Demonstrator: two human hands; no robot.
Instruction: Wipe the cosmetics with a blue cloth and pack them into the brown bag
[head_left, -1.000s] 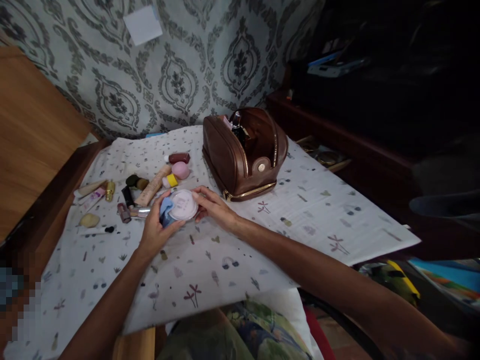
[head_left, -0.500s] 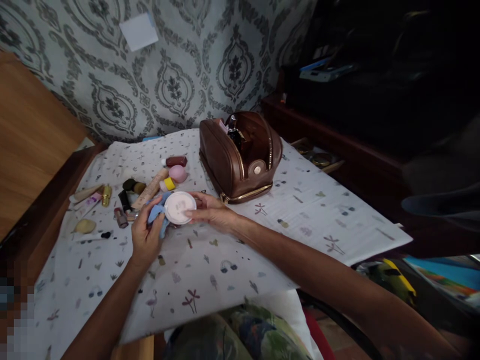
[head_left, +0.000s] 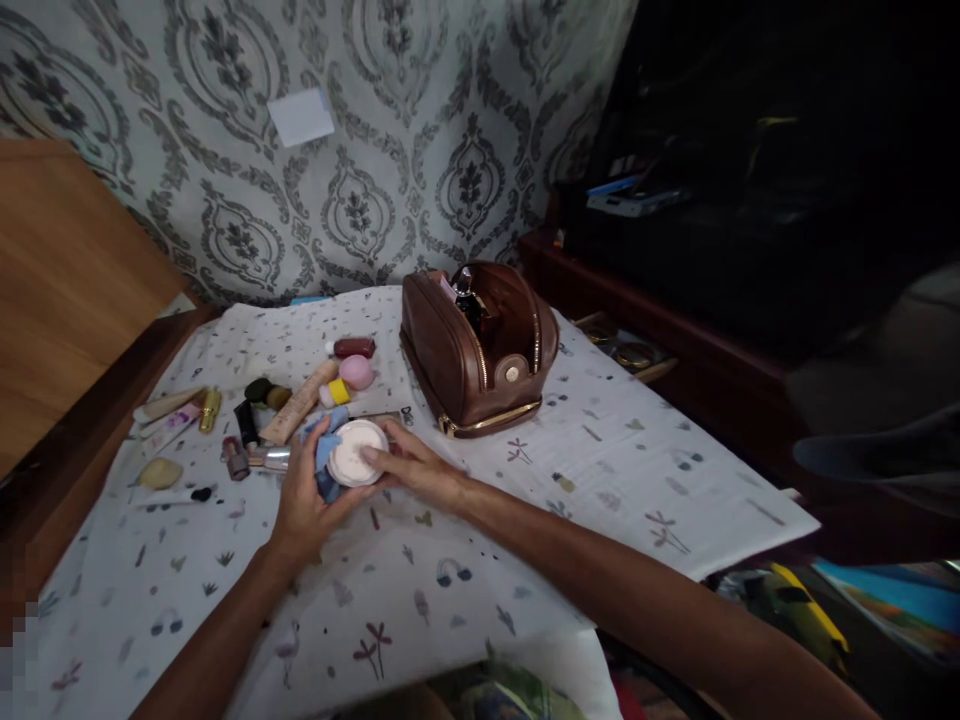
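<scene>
A round white-rimmed powder compact (head_left: 352,462) with a pale face is held up between both hands above the printed cloth. My right hand (head_left: 424,468) grips its right edge, thumb lying on the face. My left hand (head_left: 301,505) is closed on a crumpled blue cloth (head_left: 327,440), pressed to the compact's left side, with fingers passing beneath it. Just beyond the hands lie a beige tube (head_left: 300,402), a small yellow-and-white bottle (head_left: 335,392), a pink makeup sponge (head_left: 356,372) and a dark red bottle (head_left: 354,347).
Right of these stands a brown leather makeup bag (head_left: 469,365), unzipped, with a dark bottle (head_left: 469,300) inside. More cosmetics lie left: a gold lipstick (head_left: 210,410), a black tube (head_left: 245,424), a beige sponge (head_left: 160,473) and a thin brush (head_left: 172,498). A wooden panel (head_left: 75,290) borders the left.
My left hand has shifted its fingers further under the compact, and the blue cloth has bunched behind it. The view has tilted up slightly, so everything sits lower.
</scene>
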